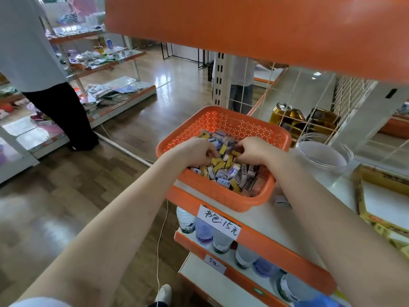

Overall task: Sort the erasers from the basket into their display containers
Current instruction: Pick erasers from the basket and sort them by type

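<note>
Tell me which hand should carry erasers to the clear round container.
Probably the right hand: it sits in the orange basket on the side nearest the clear container; the left hand would have to cross over.

A glossy wood-patterned floor (pixel 141 120), streaked with reflected light, is seen between white shop shelving (pixel 287 254) trimmed in orange. An orange upper shelf (pixel 243 25) is carried on a white slotted upright (pixel 219 80) and backed by a white wire grid (pixel 314 100), while bottles (pixel 203 229) are lined along a lower shelf's (pixel 243 278) front edge beneath a handwritten price label (pixel 219 222). Across the aisle, packaged goods (pixel 93 58) are spread over a tiered rack (pixel 130 97).
</note>
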